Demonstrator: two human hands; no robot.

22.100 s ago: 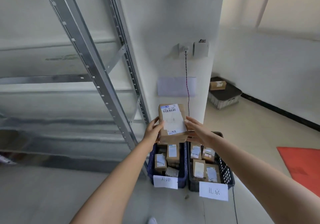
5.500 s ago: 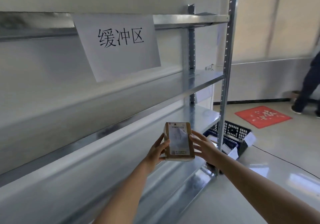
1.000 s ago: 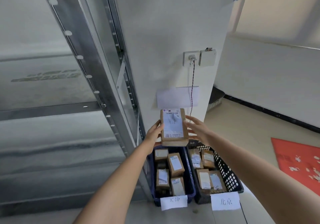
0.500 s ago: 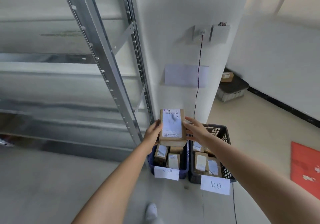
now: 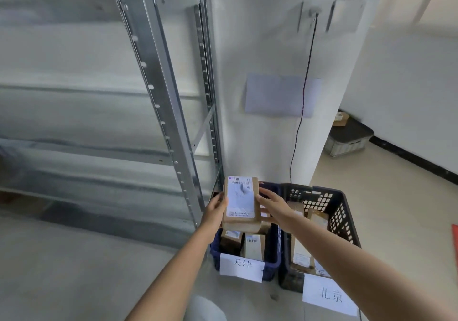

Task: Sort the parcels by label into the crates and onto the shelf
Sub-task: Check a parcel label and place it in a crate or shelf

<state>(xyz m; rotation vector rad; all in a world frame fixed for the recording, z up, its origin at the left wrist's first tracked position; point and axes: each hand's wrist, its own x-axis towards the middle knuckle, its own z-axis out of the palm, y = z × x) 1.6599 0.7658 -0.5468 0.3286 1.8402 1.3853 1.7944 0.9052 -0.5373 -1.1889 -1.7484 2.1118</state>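
A small brown cardboard parcel (image 5: 241, 203) with a white shipping label faces me, held between both hands above the crates. My left hand (image 5: 215, 209) grips its left edge and my right hand (image 5: 273, 205) holds its right edge. Directly below sits the blue crate (image 5: 271, 261) with a paper tag, holding several parcels. To its right stands the black crate (image 5: 339, 211), also tagged and holding several parcels. The metal shelf (image 5: 153, 77) rises on the left.
A white pillar (image 5: 272, 48) with wall sockets and a dangling black cable (image 5: 301, 112) stands behind the crates. A grey bin (image 5: 347, 139) with a parcel on it sits at the far right wall. Bare floor lies at the lower left and right.
Since a second ago the parcel has come lower and closer to the blue crate, and the view has tilted down; both hands keep their hold on it.
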